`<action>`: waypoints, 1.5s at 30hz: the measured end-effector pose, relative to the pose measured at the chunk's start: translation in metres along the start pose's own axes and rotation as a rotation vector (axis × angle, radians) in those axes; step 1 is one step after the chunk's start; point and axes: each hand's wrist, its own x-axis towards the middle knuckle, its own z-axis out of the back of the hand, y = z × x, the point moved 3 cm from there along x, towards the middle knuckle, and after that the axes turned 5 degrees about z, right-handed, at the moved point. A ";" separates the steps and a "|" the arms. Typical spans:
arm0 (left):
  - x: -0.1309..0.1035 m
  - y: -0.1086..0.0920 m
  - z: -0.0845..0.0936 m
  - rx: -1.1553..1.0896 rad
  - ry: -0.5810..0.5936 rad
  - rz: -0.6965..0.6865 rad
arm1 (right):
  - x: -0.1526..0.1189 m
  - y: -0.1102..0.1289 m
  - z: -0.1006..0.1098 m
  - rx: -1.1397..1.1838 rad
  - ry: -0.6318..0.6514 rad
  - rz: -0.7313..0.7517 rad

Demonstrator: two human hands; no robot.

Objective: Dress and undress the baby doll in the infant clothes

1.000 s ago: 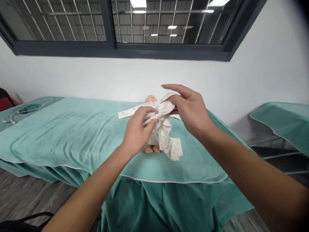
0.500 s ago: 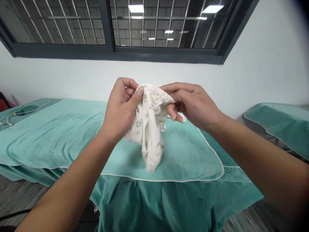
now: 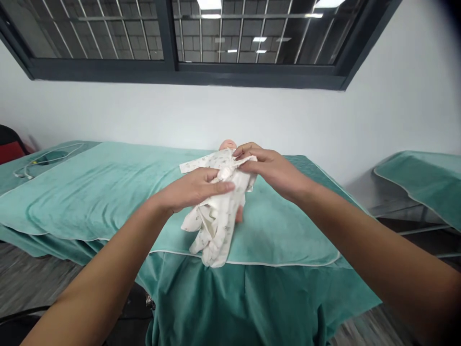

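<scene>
Fingers [image 3: 225,188] of both hands hold a white garment [image 3: 221,216]

From the left, a bed [image 3: 86,192] with green covers runs along the wall [image 3: 144,115]. The left hand [image 3: 189,191] is closed on the cloth, thumb on top, other fingers partly hidden. The garment droops before a doll [image 3: 228,144] on the bed. The right hand [image 3: 275,169] pinches its upper edge, fingers nearly together.

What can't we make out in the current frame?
All in the head view:
- Doll: much of its body is hidden by the held garment and the right hand.
- Left hand: some fingers are hidden behind the held garment.
- Prints on the held garment: too small and blurred to identify.
- Red-and-black object: cut off by the left edge.
</scene>
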 end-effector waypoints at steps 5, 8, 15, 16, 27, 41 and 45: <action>0.004 0.011 0.005 -0.290 -0.075 -0.046 | -0.008 -0.023 -0.019 0.377 -0.038 -0.181; 0.009 0.017 0.002 -0.509 -0.190 -0.089 | -0.023 -0.034 -0.041 0.360 0.160 -0.267; 0.011 0.037 -0.015 -0.663 -0.119 0.076 | -0.025 -0.053 -0.051 0.476 0.068 -0.296; 0.010 0.041 -0.018 -0.645 -0.093 0.117 | -0.020 -0.056 -0.048 0.511 -0.009 -0.287; 0.014 0.054 -0.012 -0.662 -0.120 0.083 | -0.025 -0.066 -0.040 0.541 -0.012 -0.383; 0.010 0.069 -0.021 -0.616 0.081 0.210 | -0.013 -0.078 -0.036 0.718 -0.099 -0.364; 0.012 0.065 -0.013 -0.649 -0.045 0.114 | -0.023 -0.072 -0.040 0.677 -0.017 -0.392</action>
